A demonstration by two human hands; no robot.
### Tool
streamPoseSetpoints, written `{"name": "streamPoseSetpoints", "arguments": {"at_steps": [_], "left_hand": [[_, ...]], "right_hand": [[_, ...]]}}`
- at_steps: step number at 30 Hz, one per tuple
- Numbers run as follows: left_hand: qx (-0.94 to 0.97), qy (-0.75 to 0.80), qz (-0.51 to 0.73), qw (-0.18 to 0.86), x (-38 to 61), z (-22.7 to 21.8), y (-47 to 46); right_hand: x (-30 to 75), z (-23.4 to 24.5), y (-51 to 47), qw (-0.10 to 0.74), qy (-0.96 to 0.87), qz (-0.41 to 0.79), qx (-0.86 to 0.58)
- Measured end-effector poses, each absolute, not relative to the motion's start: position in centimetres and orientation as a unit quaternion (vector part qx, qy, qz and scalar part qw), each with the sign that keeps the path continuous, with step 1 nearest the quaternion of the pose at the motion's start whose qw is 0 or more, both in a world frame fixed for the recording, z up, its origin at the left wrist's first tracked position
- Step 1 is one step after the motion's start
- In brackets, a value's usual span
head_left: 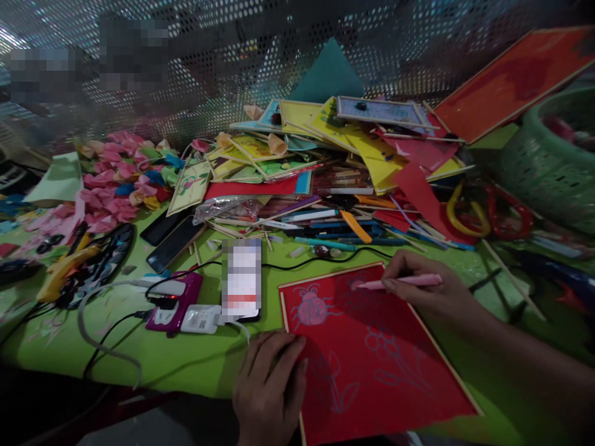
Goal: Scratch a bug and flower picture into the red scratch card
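In my right hand (413, 285) is a pink marker (421, 280), its tip at a drawn bug on a red sheet (353, 371). Thin wooden strips edge the sheet on several sides. Outlined on it are two ladybug-like bugs, the left one coloured pink, and flowers with leaves below. My left hand (272, 387) rests at the sheet's left edge, fingers stretched out and lying down, with nothing held. Near that hand lies a lit phone (242, 279) with a white cable plugged in.
A purple power strip (174, 303) with chargers and cables lies left. Behind are pens (311, 215), framed cards (381, 111) and pink paper pieces (111, 186). Yellow-handled scissors (467, 214) and a green basket (548, 161) stand right. A yellow glue gun (65, 272) is far left.
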State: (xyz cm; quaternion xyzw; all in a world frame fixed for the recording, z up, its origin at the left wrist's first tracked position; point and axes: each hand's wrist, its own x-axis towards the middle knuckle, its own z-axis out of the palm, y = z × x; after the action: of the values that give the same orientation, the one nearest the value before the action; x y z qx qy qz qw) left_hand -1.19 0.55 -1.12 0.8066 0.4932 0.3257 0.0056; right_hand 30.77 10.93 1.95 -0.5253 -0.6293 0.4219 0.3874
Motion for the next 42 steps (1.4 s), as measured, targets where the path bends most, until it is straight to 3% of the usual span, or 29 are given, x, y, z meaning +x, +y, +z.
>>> {"name": "streamPoseSetpoints", "arguments": {"at_steps": [42], "left_hand": [[0.808, 0.494, 0.321, -0.001, -1.28, -1.2, 0.51]], "right_hand": [[31.02, 1.86, 11.04, 0.405, -0.617, 0.401, -0.543]]}}
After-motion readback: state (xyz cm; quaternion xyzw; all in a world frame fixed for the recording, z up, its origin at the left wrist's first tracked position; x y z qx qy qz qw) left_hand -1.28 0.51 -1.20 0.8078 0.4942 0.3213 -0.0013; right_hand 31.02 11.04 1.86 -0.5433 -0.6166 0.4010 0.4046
